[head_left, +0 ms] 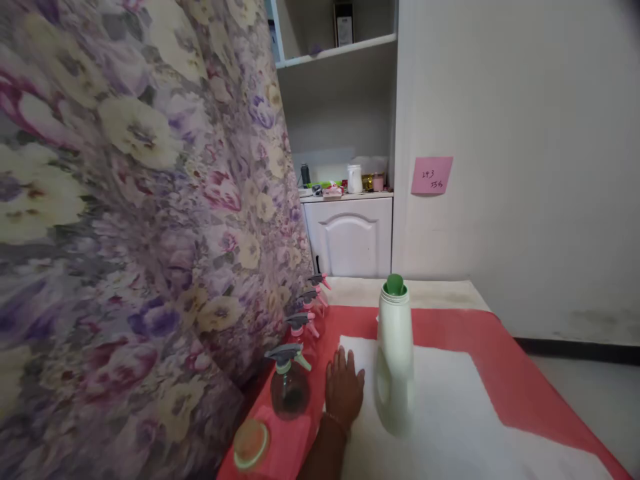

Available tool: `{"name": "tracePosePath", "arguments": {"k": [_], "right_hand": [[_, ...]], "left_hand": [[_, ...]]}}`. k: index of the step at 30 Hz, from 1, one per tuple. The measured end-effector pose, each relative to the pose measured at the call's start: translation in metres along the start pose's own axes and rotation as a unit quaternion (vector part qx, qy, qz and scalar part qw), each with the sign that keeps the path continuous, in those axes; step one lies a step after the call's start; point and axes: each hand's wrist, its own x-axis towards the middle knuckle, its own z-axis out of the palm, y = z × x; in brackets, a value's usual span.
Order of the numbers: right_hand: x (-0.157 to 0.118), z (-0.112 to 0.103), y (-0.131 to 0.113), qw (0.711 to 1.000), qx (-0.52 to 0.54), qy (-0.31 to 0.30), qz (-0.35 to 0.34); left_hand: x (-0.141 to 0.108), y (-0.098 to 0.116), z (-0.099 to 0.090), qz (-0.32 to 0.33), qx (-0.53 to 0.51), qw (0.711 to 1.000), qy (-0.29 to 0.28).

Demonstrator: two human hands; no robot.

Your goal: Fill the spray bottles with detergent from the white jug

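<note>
My left hand (pixel 344 389) lies palm down at the left edge of a white cloth (pixel 445 393), its fingers stretched forward and nothing held in them. Just right of it stands a tall pale green bottle (pixel 395 367), uncapped, with a green spout (pixel 395 285) inside its neck. To the left of the hand is a clear spray bottle (pixel 290 393) with a grey and pale green trigger head. Behind that one, several spray bottles with grey and pink heads (pixel 300 325) stand in a row. My right hand is out of view.
A round lid or dish (pixel 251 444) rests at the table's front left on the red cover (pixel 450 328). Floral curtain (pixel 150 200) hangs along the left side. Beyond the table are a white cabinet (pixel 350 237) with small items on top and a wall with a pink note (pixel 432 175).
</note>
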Motion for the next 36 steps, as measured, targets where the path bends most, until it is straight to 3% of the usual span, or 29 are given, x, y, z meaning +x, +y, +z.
{"name": "tracePosePath", "arguments": {"k": [5,12,20,29,32,36], "right_hand": [[0.0,-0.004,0.011,1.0,0.008,0.008,-0.008],[0.023,0.016,-0.003,0.999,0.005,0.043,-0.019],[0.033,0.028,0.013,0.996,-0.035,0.068,-0.035],[0.033,0.032,0.015,0.998,0.029,0.06,-0.02],[0.025,0.032,0.007,0.998,0.041,0.049,-0.016],[-0.014,0.018,0.003,0.998,0.047,0.029,-0.01]], "left_hand": [[0.001,-0.001,-0.002,-0.008,0.005,1.0,-0.012],[0.026,0.001,0.001,0.002,0.0,1.0,-0.031],[0.035,0.005,0.008,-0.003,-0.003,0.999,-0.052],[0.043,0.004,-0.006,-0.025,0.002,0.995,-0.097],[0.035,0.001,-0.024,-0.021,0.006,0.994,-0.11],[-0.011,-0.003,-0.044,-0.005,0.013,0.994,-0.111]]}}
